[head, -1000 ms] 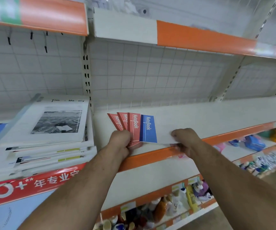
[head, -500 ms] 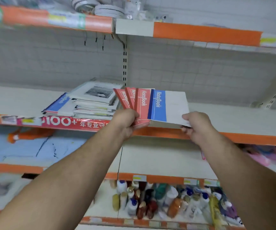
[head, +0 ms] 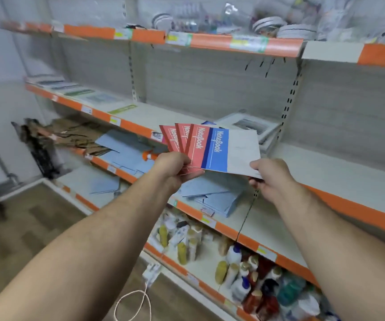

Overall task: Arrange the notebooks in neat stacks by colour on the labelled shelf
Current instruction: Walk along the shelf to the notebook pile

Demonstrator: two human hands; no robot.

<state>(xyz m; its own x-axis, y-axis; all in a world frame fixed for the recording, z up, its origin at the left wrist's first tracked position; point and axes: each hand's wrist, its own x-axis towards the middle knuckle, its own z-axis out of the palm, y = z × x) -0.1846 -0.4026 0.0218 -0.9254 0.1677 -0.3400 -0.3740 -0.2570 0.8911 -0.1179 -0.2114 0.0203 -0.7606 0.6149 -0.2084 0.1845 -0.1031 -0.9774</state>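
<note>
Up in front of the shelving, both hands hold a fan of four notebooks in the air. The left hand (head: 172,169) grips the lower ends of three red notebooks (head: 195,147), thumb on top and fingers (head: 192,175) curled beneath, so the covers spread up and to the left from that grip. The blue notebook (head: 218,149) sits at the right of the fan, overlapping the nearest red one. Its cover has a blue band by the spine and a pale grey panel beyond. The right hand (head: 271,179) pinches the lower right corner of that pale panel, thumb above and fingers (head: 255,181) curled below.

Beyond the fingers, the shelf (head: 330,165) with the orange front edge runs off to the right, and the notebooks are held clear of it. Just behind the top edge of the fan, a stack of books (head: 251,126) lies on that shelf. Below the fingers, on the next shelf down, lie loose blue sheets (head: 212,195). Lower again, under the right forearm, stand crowded bottles (head: 249,276). Down beside the left arm, a pale cord (head: 136,302) loops across the wooden floor (head: 36,228).
</note>
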